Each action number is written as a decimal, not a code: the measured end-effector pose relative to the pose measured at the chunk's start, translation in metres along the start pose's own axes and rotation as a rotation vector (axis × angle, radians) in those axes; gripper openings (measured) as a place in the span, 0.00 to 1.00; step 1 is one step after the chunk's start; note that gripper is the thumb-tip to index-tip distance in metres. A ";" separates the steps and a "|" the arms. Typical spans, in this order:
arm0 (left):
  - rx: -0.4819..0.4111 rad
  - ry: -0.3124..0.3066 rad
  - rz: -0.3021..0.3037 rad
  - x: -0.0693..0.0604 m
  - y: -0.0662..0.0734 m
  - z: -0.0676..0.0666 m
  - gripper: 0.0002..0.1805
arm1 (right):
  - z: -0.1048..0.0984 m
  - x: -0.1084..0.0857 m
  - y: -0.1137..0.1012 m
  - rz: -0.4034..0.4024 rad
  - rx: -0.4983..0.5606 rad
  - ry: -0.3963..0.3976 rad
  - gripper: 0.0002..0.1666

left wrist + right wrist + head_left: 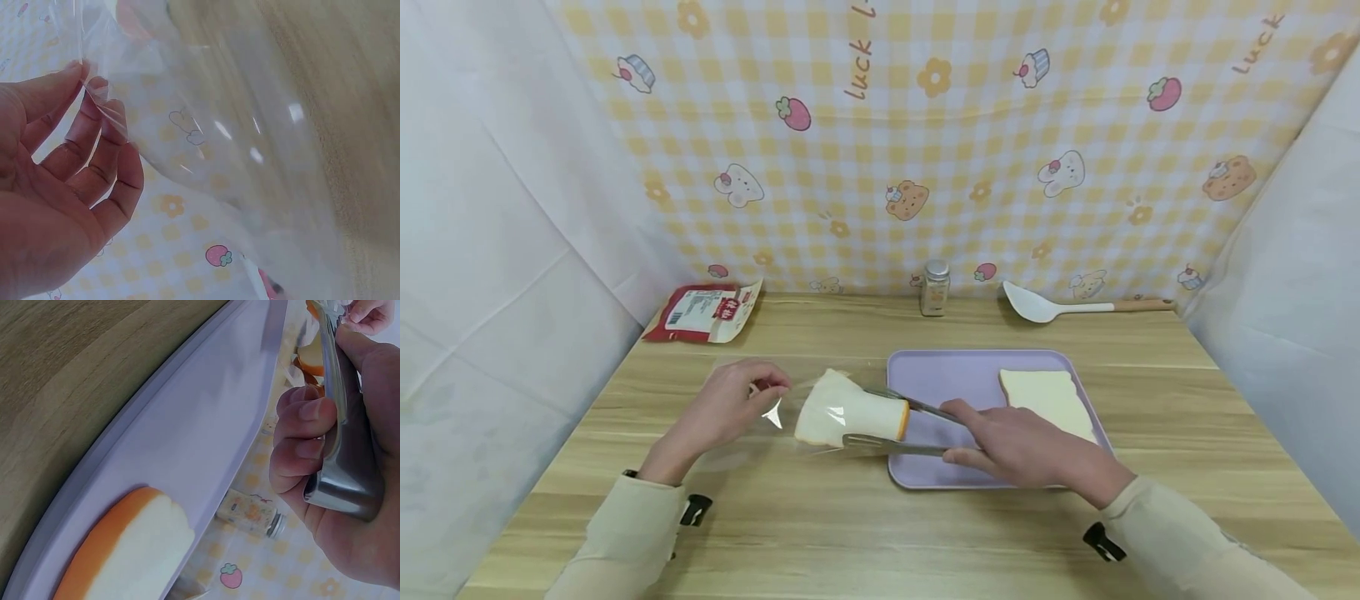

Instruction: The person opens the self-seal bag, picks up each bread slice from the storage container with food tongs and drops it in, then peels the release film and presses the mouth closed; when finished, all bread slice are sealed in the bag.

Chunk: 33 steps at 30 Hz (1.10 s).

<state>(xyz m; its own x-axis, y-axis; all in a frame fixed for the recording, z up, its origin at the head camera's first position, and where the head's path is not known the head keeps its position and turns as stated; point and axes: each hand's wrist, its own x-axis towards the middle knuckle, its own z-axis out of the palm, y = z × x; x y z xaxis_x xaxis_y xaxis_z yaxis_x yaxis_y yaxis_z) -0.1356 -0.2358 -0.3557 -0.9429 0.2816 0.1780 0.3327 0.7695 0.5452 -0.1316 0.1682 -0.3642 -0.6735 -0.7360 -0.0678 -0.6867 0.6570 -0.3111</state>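
Note:
My left hand (737,404) pinches the edge of a clear plastic bag (237,144) between thumb and index finger; the other fingers are bent beside the film. My right hand (1022,446) grips metal tongs (350,481), whose arms point left past the tray's edge. Between the tongs' arms a white bread slice (838,408) with an orange-brown crust is squeezed and bowed, its left end fanned out. The slice lies within the bag's outline, over the table left of the tray. Another bread slice (1048,398) lies on the right side of the lilac tray (940,371), partly behind my right hand.
A red and cream food packet (703,312) lies at the table's back left. At the back stand a glass shaker jar (935,290) with a metal lid and, to its right, a white spatula (1037,304) with a wooden handle. A checked cloth (880,142) hangs behind.

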 end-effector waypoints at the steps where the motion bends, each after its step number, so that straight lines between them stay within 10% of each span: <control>1: 0.000 0.003 -0.001 0.000 0.000 0.000 0.04 | 0.000 0.001 -0.001 -0.003 -0.001 -0.002 0.35; 33: -0.026 0.077 0.029 -0.003 0.001 0.004 0.03 | -0.003 0.013 -0.012 -0.014 0.015 -0.041 0.37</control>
<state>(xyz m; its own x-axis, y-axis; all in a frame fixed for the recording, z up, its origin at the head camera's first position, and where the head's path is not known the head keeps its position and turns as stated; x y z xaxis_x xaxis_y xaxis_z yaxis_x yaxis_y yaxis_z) -0.1319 -0.2339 -0.3586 -0.9318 0.2578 0.2556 0.3600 0.7465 0.5596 -0.1332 0.1509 -0.3585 -0.6518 -0.7515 -0.1021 -0.6917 0.6443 -0.3262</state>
